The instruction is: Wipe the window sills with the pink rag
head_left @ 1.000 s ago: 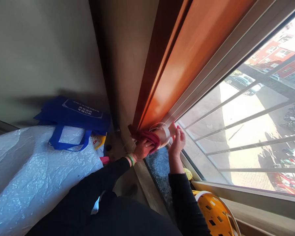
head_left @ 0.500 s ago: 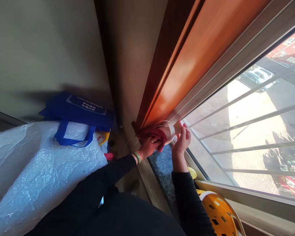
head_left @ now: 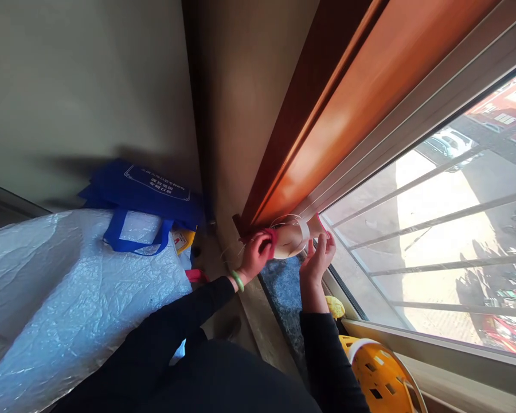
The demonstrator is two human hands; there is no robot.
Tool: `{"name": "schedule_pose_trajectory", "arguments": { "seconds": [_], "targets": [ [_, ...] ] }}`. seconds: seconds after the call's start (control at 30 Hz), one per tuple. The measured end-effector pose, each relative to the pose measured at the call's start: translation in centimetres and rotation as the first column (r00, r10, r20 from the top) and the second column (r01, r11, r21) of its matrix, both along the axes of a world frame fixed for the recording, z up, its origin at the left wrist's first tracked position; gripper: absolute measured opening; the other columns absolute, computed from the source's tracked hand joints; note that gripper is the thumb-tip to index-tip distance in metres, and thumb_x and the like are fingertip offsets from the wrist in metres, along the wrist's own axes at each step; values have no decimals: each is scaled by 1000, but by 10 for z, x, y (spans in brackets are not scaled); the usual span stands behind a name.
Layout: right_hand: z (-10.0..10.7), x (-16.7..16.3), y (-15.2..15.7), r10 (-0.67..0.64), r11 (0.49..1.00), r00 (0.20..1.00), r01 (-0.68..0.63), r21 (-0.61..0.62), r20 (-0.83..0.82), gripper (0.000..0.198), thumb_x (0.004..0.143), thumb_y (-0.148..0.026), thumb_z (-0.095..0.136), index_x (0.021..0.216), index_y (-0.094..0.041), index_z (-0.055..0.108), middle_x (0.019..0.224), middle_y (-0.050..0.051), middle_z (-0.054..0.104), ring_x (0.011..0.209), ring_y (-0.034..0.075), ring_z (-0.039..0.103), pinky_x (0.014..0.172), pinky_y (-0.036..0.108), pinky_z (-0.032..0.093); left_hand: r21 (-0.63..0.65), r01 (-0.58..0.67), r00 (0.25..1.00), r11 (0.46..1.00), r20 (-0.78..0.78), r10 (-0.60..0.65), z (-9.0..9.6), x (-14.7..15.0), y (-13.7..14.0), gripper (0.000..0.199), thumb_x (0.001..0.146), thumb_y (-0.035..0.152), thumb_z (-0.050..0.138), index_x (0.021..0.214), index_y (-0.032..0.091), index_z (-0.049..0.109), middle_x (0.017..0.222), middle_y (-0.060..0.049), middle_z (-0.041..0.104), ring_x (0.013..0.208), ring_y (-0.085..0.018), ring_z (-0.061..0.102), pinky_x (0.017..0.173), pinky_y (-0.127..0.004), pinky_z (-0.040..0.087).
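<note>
Between my two hands lies a beige tube-like roll (head_left: 289, 240) with a dark red edge and a white band (head_left: 304, 230) around it. Its material is hard to make out. My left hand (head_left: 254, 256), with a green bangle at the wrist, has its fingers curled over the red end. At the opposite end, my right hand (head_left: 317, 261) has its bent fingertips on the thin red edge, its thumb a little apart. Thin pale strands (head_left: 279, 218) stick up around the roll. Beneath it is a blue-grey speckled stone sill (head_left: 284, 287).
A reddish-brown wooden frame (head_left: 327, 126) rises beside a barred window (head_left: 413, 229) on the right. Below stand a yellow basket (head_left: 370, 367) and a small yellow object (head_left: 335, 307). At left, a blue bag (head_left: 155, 186) rests on a plastic-wrapped bundle (head_left: 90, 298).
My left hand has shifted slightly left, drawing the red end back and baring more of the beige surface. The right hand's fingers have loosened and dropped slightly. The view has shifted a little.
</note>
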State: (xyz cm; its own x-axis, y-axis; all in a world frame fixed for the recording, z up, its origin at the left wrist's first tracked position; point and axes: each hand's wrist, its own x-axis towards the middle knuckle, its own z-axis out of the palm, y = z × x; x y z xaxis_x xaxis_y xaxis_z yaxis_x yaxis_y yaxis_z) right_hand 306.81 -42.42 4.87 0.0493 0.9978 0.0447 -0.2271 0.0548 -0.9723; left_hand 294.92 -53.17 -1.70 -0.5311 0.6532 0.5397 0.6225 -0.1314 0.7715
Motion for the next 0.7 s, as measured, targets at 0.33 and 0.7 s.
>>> {"name": "schedule_pose_trajectory", "arguments": {
  "seconds": [0.33, 0.7],
  "targets": [
    [-58, 3, -31, 60, 995, 969, -78, 65, 238, 81, 76, -57, 79, 140, -14, 52, 146, 16, 55, 133, 29, 57, 118, 49, 43, 72, 232, 971, 970, 46, -236, 2, -6, 38, 42, 106, 29, 40, 143, 21, 59, 144, -11, 66, 135, -23, 61, 118, -44, 48],
    [-58, 6, -25, 46, 994, 950, -74, 79, 310, 80, 76, -60, 76, 138, -14, 53, 145, 17, 56, 135, 30, 55, 118, 50, 43, 88, 300, 954, 950, -47, -297, 36, -4, 50, 36, 105, 27, 44, 130, 19, 68, 134, -12, 71, 129, -23, 64, 116, -43, 49]
  ]
}}
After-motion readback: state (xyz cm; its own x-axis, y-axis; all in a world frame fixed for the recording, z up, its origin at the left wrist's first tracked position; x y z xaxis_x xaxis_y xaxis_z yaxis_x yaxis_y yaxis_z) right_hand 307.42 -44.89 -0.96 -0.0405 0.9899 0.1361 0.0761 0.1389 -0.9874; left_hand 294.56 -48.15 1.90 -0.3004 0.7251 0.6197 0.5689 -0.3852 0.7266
